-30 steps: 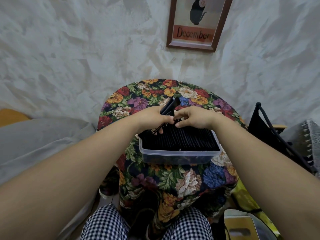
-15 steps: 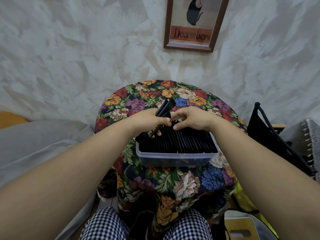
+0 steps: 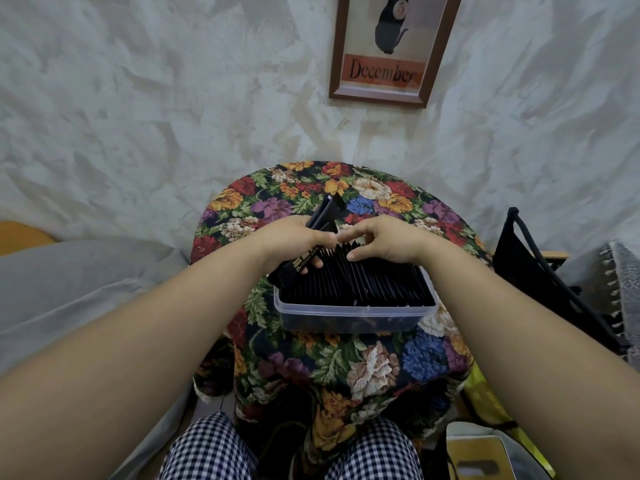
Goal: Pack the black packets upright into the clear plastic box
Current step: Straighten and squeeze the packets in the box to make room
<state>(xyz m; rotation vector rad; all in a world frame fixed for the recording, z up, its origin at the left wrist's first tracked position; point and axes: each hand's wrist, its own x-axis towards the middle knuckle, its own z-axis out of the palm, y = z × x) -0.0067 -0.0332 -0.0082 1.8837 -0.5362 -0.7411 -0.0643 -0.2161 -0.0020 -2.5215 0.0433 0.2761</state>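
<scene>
A clear plastic box (image 3: pixel 349 317) stands on a small round table covered with a floral cloth (image 3: pixel 346 368). It is filled with several black packets (image 3: pixel 363 285) standing upright in rows. My left hand (image 3: pixel 298 237) grips a bundle of long black packets (image 3: pixel 325 213) that slants from the box's far-left corner up and away. My right hand (image 3: pixel 384 239) hovers over the far end of the box, fingers bent, fingertips touching the tops of the packed packets beside my left thumb. Whether it pinches one I cannot tell.
A plastered wall with a framed "December" picture (image 3: pixel 388 50) rises behind the table. A grey cushion (image 3: pixel 69 289) lies to the left, a black folding frame (image 3: pixel 540 271) to the right. My checked-trousered knees (image 3: pixel 214 448) are under the table's near edge.
Both hands stay at the far end of the box. My right fingers have spread and lowered onto the packet tops; the bundle in my left hand keeps its slant.
</scene>
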